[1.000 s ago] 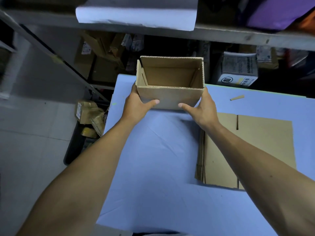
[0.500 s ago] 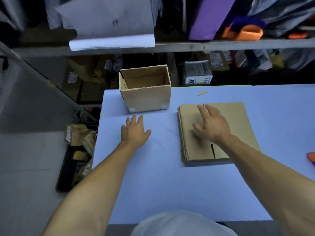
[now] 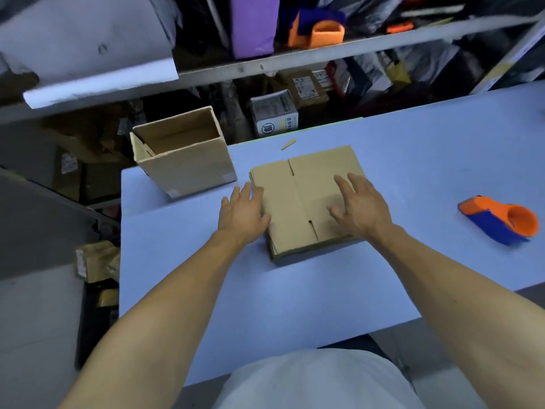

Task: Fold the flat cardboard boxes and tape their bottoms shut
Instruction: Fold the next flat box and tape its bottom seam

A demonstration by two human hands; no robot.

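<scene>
A stack of flat cardboard boxes (image 3: 306, 184) lies in the middle of the blue table (image 3: 295, 296). My left hand (image 3: 241, 214) lies flat at the stack's left edge, fingers straight and touching it. My right hand (image 3: 359, 208) rests on top of the stack, fingers spread and slightly bent. A folded box (image 3: 182, 154) stands upright with its top open at the table's far left corner. An orange and blue tape dispenser (image 3: 501, 219) lies on the table to the right, apart from both hands.
A small cardboard scrap (image 3: 288, 144) lies near the table's far edge. Behind the table, shelves (image 3: 265, 64) hold boxes, paper rolls and a second orange dispenser (image 3: 321, 31). Cartons and clutter sit on the floor to the left (image 3: 94, 261).
A second ago both hands held the folded box; they set it down at the far left. Both hands then moved right onto the flat stack, the left hand reaching its left edge.
</scene>
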